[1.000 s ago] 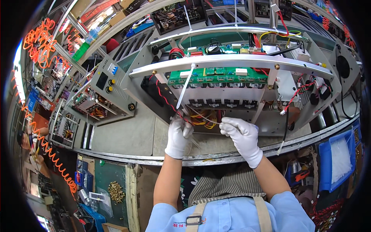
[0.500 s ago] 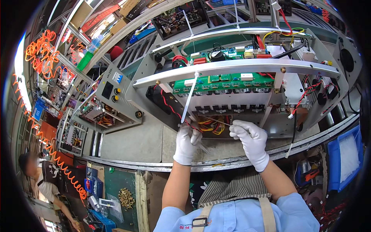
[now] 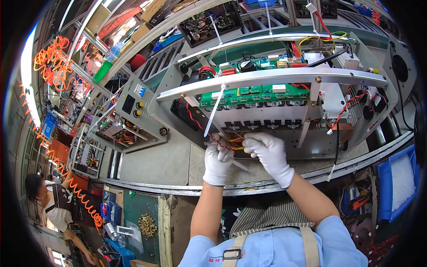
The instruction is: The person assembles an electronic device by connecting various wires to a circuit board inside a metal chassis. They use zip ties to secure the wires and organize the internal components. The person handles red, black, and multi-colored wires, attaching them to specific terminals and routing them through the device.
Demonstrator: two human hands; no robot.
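In the head view, I found the white-gloved left hand (image 3: 218, 161) closed on translucent white plastic strips (image 3: 240, 165), a red-and-black twisted wire (image 3: 191, 117) crossing its fingertips. The white-gloved right hand (image 3: 269, 155) had bent fingers at the yellow and red wire bundle (image 3: 235, 141); its grip I could not tell. The bundle lay between both hands, at the near side of an open grey metal chassis (image 3: 168, 119) on the grey desk (image 3: 153, 167).
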